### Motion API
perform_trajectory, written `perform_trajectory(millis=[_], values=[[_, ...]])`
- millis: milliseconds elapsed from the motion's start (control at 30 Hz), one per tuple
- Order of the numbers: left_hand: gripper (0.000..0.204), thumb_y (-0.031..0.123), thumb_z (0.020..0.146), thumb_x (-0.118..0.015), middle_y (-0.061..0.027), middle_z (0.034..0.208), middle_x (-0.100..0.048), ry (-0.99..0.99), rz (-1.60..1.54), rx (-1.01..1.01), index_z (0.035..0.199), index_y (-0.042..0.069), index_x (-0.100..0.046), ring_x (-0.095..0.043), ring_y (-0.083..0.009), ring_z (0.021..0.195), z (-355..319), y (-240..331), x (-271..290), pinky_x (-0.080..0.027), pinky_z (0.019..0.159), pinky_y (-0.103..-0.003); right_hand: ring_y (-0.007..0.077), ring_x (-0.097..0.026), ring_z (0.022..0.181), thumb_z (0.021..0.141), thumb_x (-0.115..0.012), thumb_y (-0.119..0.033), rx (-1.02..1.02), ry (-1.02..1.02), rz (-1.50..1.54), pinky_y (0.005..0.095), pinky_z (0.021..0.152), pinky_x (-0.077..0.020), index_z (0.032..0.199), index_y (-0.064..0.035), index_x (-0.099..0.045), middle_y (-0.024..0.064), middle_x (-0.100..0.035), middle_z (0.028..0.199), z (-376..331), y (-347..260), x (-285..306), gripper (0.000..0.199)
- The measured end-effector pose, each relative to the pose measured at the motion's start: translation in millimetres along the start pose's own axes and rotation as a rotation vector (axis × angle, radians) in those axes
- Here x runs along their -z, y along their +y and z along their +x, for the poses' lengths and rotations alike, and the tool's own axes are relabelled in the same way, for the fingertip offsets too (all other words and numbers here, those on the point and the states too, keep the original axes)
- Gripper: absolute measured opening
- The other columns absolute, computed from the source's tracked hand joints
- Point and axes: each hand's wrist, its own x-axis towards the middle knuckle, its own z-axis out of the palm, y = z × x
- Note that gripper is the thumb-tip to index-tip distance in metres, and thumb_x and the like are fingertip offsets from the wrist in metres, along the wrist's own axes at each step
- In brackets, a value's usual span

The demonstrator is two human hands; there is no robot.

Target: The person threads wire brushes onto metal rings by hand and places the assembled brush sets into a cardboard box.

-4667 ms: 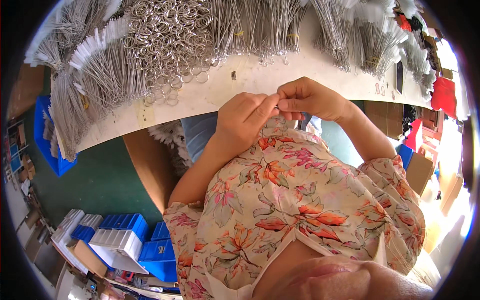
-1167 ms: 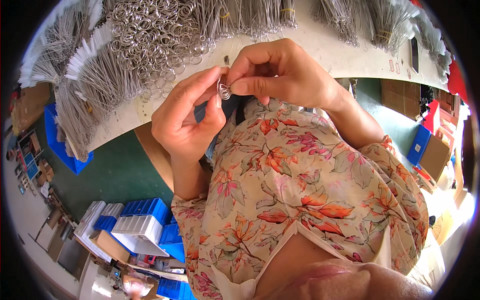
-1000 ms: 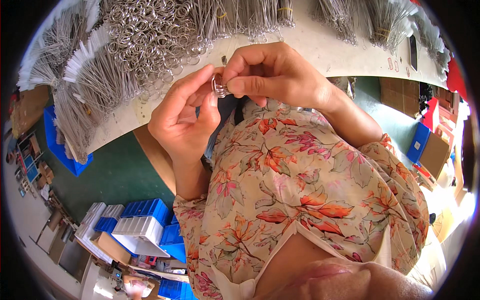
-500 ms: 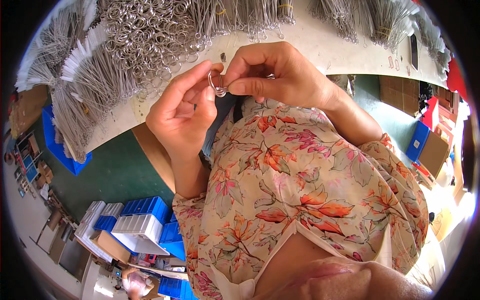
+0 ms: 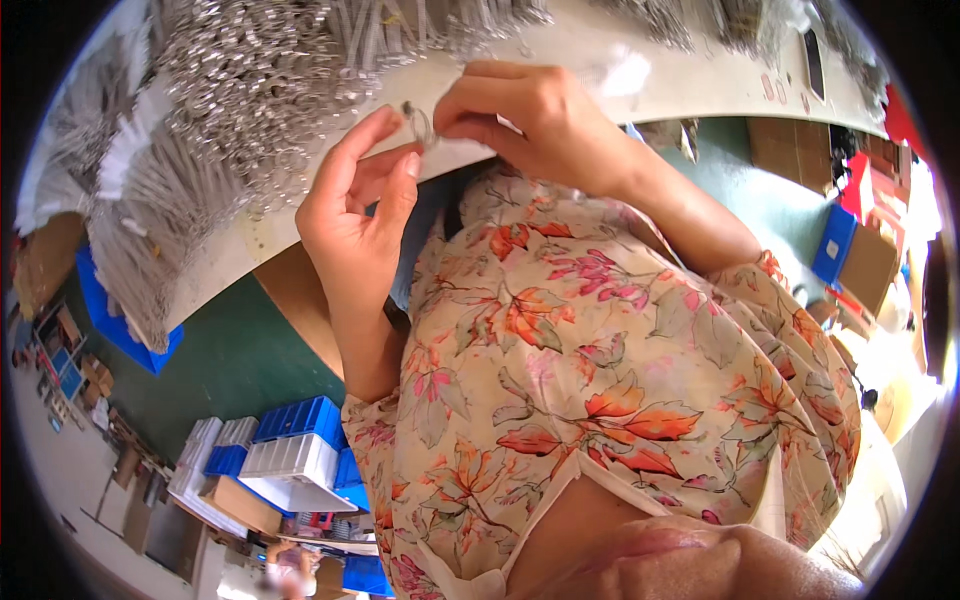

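A small metal split ring hangs between my two hands above the table's near edge, blurred by motion. My left hand has its thumb and forefinger curved around the ring's left side, their tips at its rim. From the other side, the fingers of my right hand pinch the ring's right edge. Whatever else lies inside the right hand's grip is hidden. A blurred white brush head shows just beyond the right hand; whether it joins the ring, I cannot tell.
Heaped metal rings cover the table's far left. Bundles of thin wire brushes lie beside them, with more wire bundles along the back. A dark flat object lies at right. Blue and white bins stand below left.
Both hands have shifted slightly up and apart with the ring. My right hand has turned, and a blurred white brush head now shows behind it. The whole view has tilted a little.
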Motion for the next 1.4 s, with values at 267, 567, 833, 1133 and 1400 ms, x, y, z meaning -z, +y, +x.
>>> perform_trajectory(millis=[267, 567, 833, 1133, 1400], values=[[0.014, 0.002, 0.082, -0.061, -0.0068, 0.083, -0.064, -0.296, 0.347, 0.525, 0.095, -0.002, -0.062, -0.060, -0.0107, 0.069, -45, -28, 26, -0.048, 0.066, -0.022, 0.0211, -0.056, 0.083, 0.059, -0.067, -0.002, 0.303, 0.243, -0.500, 0.0303, 0.071, -0.0469, 0.089, -0.0077, -0.065, 0.0027, -0.060, 0.087, -52, 58, -1, 0.030], [0.022, 0.004, 0.069, -0.067, -0.0134, 0.112, -0.058, -0.710, 0.148, 0.423, 0.091, 0.003, -0.065, -0.052, -0.0243, 0.112, -72, -71, 15, -0.042, 0.091, -0.031, 0.0263, -0.056, 0.086, 0.073, -0.061, 0.002, -0.236, -0.151, 0.055, 0.0349, 0.077, -0.0461, 0.093, -0.0023, -0.063, 0.0085, -0.061, 0.089, -131, -15, 26, 0.020], [0.024, 0.013, 0.068, -0.073, -0.0162, 0.108, -0.060, -0.809, 0.131, 0.346, 0.089, 0.004, -0.064, -0.061, -0.0182, 0.089, -84, -20, 16, -0.046, 0.073, -0.025, 0.0242, -0.059, 0.080, 0.078, -0.060, 0.001, -0.565, -0.189, 0.325, 0.0326, 0.073, -0.0469, 0.096, 0.0023, -0.063, 0.0119, -0.064, 0.084, -172, -40, 40, 0.019], [0.027, 0.014, 0.069, -0.073, -0.0138, 0.102, -0.062, -0.742, 0.172, 0.397, 0.093, 0.008, -0.061, -0.060, -0.0101, 0.081, -91, -21, 13, -0.043, 0.067, -0.022, 0.0258, -0.058, 0.071, 0.075, -0.065, -0.004, -0.535, -0.167, -0.077, 0.0329, 0.066, -0.0488, 0.104, -0.0063, -0.061, 0.0089, -0.056, 0.082, -147, -31, 31, 0.029], [0.030, 0.015, 0.069, -0.073, -0.0158, 0.105, -0.062, -0.728, 0.173, 0.356, 0.096, 0.007, -0.061, -0.061, -0.0120, 0.083, -95, -26, 20, -0.045, 0.073, -0.022, 0.0242, -0.052, 0.087, 0.064, -0.070, -0.011, -0.323, -0.120, -0.335, 0.0360, 0.077, -0.0451, 0.085, -0.0079, -0.058, 0.0052, -0.054, 0.086, -150, -12, 19, 0.024]])
